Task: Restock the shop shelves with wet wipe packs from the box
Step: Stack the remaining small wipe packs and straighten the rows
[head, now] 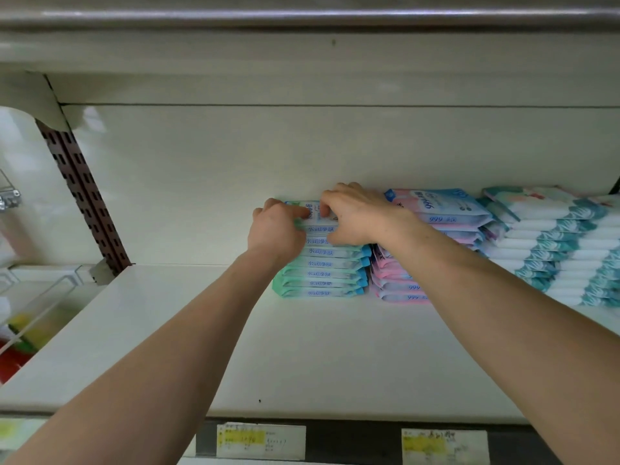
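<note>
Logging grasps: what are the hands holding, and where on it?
The top pack of the green stack: left hand grips its left end, right hand its right side.

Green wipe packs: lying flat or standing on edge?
Lying flat: the green packs are piled one on another, edges facing out. The left hand and right hand hold the top pack.

Shop: stocked shelf [302, 347], price labels [261, 442]

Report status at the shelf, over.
Left hand and right hand both grip top pack, seated on green stack. Pink stack close beside, right. Nothing blocking.
</note>
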`<state>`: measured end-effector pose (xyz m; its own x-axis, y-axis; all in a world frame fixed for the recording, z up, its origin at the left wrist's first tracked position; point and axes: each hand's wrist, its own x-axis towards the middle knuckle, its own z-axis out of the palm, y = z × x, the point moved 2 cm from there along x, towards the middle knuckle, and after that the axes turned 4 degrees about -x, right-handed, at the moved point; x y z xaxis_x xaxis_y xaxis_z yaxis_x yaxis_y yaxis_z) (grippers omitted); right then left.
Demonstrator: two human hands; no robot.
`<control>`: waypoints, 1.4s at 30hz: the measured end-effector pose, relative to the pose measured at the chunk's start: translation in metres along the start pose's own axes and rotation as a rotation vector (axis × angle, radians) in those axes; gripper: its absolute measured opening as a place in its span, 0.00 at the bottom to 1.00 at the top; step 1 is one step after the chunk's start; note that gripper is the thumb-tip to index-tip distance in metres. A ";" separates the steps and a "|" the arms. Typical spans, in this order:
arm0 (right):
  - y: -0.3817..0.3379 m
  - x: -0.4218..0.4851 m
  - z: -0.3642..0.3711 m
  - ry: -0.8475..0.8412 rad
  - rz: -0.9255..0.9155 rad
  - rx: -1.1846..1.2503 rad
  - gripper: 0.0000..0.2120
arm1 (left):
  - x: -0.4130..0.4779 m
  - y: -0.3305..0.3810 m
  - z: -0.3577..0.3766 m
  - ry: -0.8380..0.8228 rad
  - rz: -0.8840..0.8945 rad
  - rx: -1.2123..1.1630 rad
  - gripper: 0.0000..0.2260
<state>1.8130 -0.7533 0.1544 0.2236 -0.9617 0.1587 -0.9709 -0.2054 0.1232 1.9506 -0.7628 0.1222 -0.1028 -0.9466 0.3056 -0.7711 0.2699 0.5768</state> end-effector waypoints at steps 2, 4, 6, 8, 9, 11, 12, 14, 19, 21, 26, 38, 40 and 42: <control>-0.003 0.000 -0.002 0.021 -0.018 0.022 0.14 | -0.003 0.001 0.001 0.014 0.012 0.063 0.21; -0.004 -0.001 -0.002 0.055 -0.016 0.020 0.12 | -0.008 0.006 0.001 0.064 0.066 0.211 0.19; -0.006 -0.002 -0.003 0.078 -0.003 0.016 0.11 | -0.011 0.010 0.003 0.120 0.146 0.367 0.17; -0.006 -0.003 -0.003 0.095 0.004 0.015 0.10 | -0.013 0.012 0.004 0.130 0.177 0.430 0.16; -0.006 -0.004 -0.002 0.111 0.009 0.014 0.09 | -0.013 0.012 0.005 0.128 0.173 0.435 0.16; -0.006 -0.004 0.001 0.144 0.023 0.010 0.08 | -0.011 0.013 0.005 0.127 0.163 0.451 0.16; -0.007 -0.004 0.002 0.155 0.027 0.005 0.08 | -0.011 0.014 0.006 0.121 0.159 0.462 0.16; -0.008 -0.005 0.004 0.165 0.027 -0.009 0.08 | -0.010 0.017 0.006 0.107 0.149 0.471 0.16; -0.008 -0.019 -0.003 0.148 0.012 0.001 0.09 | -0.010 0.028 0.001 0.032 0.102 0.510 0.16; -0.006 -0.027 -0.007 0.157 0.003 0.001 0.11 | -0.014 0.032 0.002 0.019 0.093 0.517 0.16; 0.002 -0.051 -0.018 0.164 0.022 0.010 0.11 | -0.029 0.053 0.009 0.019 0.118 0.501 0.17; 0.029 -0.126 0.002 0.045 0.073 0.036 0.12 | -0.092 0.092 0.027 -0.127 0.109 0.458 0.20; 0.029 -0.138 0.006 0.020 0.074 0.043 0.16 | -0.105 0.096 0.031 -0.141 0.106 0.445 0.20; 0.026 -0.152 0.007 0.017 0.061 0.070 0.15 | -0.117 0.099 0.034 -0.149 0.101 0.441 0.18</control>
<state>1.7526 -0.6135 0.1263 0.1645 -0.9697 0.1809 -0.9863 -0.1590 0.0443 1.8645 -0.6311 0.1178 -0.2556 -0.9430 0.2129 -0.9423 0.2923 0.1632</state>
